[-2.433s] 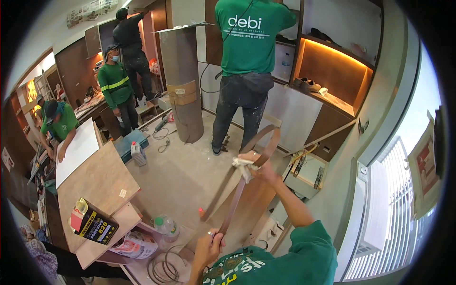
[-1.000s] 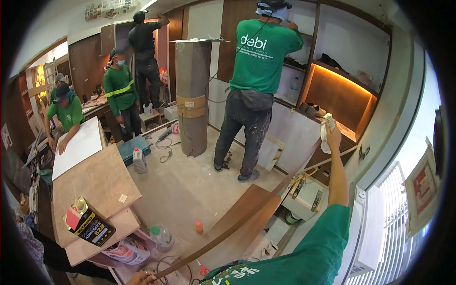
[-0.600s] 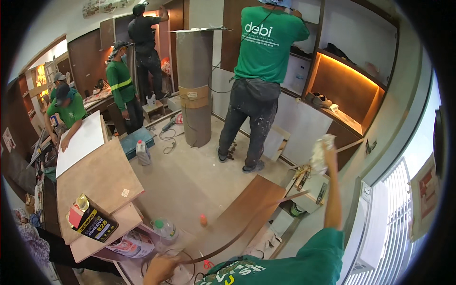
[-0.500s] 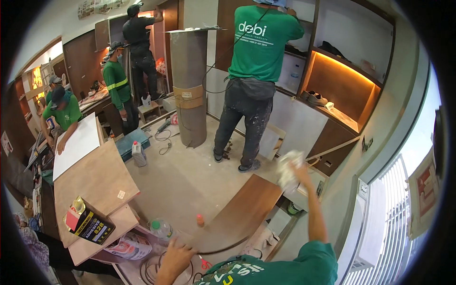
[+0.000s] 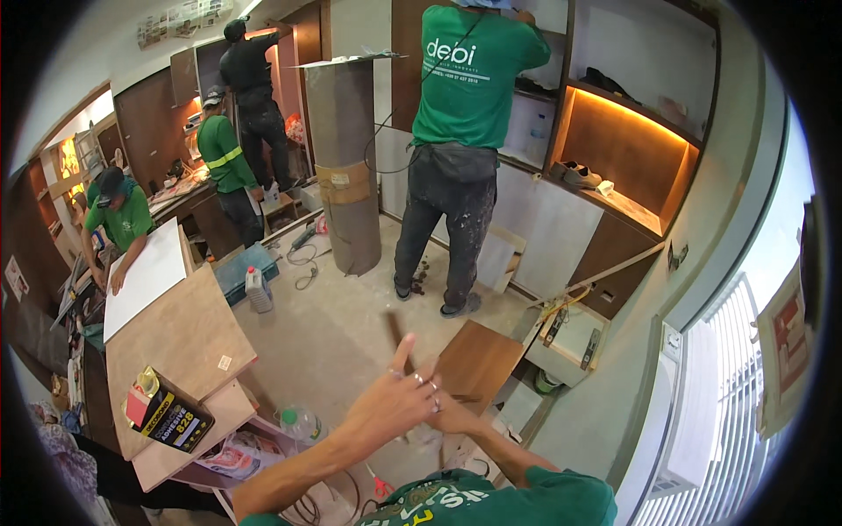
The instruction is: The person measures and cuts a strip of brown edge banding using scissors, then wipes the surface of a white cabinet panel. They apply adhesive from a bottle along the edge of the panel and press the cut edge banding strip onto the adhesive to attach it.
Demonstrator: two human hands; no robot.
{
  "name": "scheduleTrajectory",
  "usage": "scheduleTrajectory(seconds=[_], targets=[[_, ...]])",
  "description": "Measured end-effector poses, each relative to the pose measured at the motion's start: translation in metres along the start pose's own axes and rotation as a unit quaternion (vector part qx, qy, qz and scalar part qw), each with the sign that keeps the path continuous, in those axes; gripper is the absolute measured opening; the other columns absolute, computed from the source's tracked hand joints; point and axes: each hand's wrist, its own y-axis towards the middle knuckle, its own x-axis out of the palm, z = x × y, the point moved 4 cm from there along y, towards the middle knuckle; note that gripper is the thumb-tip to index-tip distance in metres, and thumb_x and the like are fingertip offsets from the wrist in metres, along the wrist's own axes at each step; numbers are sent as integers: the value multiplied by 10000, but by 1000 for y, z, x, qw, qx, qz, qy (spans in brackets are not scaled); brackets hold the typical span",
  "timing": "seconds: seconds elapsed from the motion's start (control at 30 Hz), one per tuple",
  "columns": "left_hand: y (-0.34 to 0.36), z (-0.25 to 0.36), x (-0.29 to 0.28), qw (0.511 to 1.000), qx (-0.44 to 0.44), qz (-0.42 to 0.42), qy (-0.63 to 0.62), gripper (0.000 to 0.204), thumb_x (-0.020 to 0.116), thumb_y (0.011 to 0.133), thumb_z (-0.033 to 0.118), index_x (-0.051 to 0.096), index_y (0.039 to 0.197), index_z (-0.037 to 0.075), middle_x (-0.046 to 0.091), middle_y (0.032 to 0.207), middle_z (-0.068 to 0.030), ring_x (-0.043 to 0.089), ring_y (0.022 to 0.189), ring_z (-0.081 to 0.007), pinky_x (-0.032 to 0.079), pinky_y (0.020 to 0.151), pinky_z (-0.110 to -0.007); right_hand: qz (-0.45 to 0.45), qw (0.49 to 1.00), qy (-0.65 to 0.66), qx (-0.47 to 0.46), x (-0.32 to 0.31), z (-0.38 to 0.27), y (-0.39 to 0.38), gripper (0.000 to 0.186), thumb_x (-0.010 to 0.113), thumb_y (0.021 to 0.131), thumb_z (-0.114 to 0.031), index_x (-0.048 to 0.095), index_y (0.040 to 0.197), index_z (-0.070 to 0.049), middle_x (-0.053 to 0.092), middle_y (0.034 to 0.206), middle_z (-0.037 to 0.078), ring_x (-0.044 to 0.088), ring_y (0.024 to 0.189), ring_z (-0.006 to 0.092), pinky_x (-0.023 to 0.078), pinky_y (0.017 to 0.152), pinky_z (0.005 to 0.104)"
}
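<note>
My left hand [image 5: 393, 399] reaches across the middle with its index finger stretched upward and rings on its fingers. It overlaps my right hand [image 5: 449, 415], whose fingers are mostly hidden behind it. A narrow brown strip [image 5: 394, 330] sticks up behind my left hand; which hand holds it, if either, is hidden. Just beyond my hands lies a brown wood-look board [image 5: 481, 355], its near part covered by them. Red-handled scissors [image 5: 381, 487] lie below my left forearm.
At left, a rectangular adhesive tin [image 5: 167, 412] stands on a plywood sheet [image 5: 171, 337]. A plastic bottle with a green cap [image 5: 301, 423] stands nearby. One worker [image 5: 456, 88] faces the shelves; others work at far left. A wrapped column [image 5: 344, 210] rises mid-room. Window blinds are at right.
My right hand has come from the far right, where it held a white cloth, to the middle against my left hand. The cloth no longer shows. My left hand has moved up and right.
</note>
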Motion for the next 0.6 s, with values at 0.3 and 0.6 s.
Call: scheduleTrajectory(seconds=[0.3, 0.6], targets=[[-11, 49, 101, 743, -305, 226, -551, 246, 591, 938, 192, 589, 1151, 69, 639, 1054, -100, 625, 1005, -250, 440, 931, -396, 303, 883, 359, -11, -118, -79, 22, 342, 609, 937, -216, 502, 1219, -55, 650, 1012, 56, 658, 898, 171, 558, 779, 324], [-17, 65, 135, 568, -344, 181, -725, 187, 490, 996, 163, 572, 958, -1, 614, 676, -40, 581, 561, -96, 470, 529, -249, 329, 929, 61, 159, -76, -42, 13, 223, 658, 916, -193, 592, 1064, -40, 658, 922, 36, 622, 815, 109, 524, 699, 279]])
